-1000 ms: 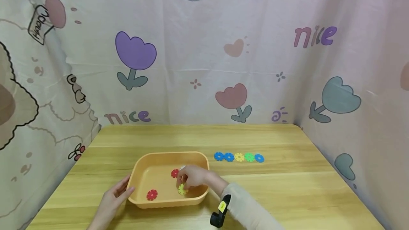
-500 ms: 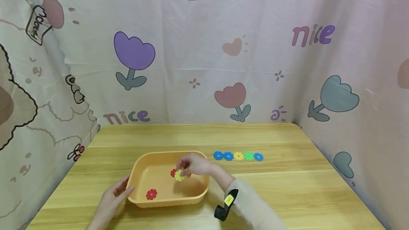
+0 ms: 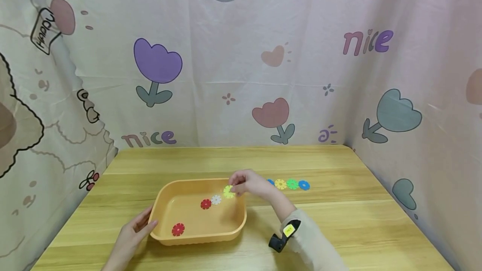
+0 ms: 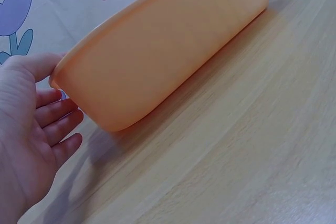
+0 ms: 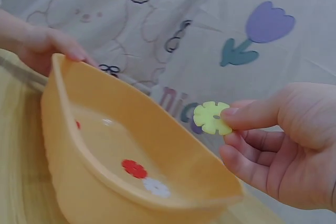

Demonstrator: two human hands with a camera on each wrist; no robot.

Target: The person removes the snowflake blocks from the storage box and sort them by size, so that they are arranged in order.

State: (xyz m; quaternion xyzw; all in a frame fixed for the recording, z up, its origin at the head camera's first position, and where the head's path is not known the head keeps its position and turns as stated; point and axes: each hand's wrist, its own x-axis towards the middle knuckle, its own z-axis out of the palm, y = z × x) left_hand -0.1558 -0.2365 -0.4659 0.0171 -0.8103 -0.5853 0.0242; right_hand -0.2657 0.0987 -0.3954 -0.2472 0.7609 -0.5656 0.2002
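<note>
My right hand pinches a yellow-green snowflake disc between thumb and fingertips, over the far right corner of an orange plastic basin. At the basin's left end my left hand grips the rim, thumb on top and fingers below along the outer wall. Inside the basin lie a red disc with a white disc beside it, and another red disc nearer the front left.
Right of the basin, a row of discs lies on the wooden table: a yellow one, a green one and a blue one, with more blue mostly hidden behind my right hand. A patterned curtain surrounds the table.
My right hand has lifted the yellow-green disc from the basin floor and carried it up and right to the far right rim. The white disc is uncovered. My left hand stays on the rim.
</note>
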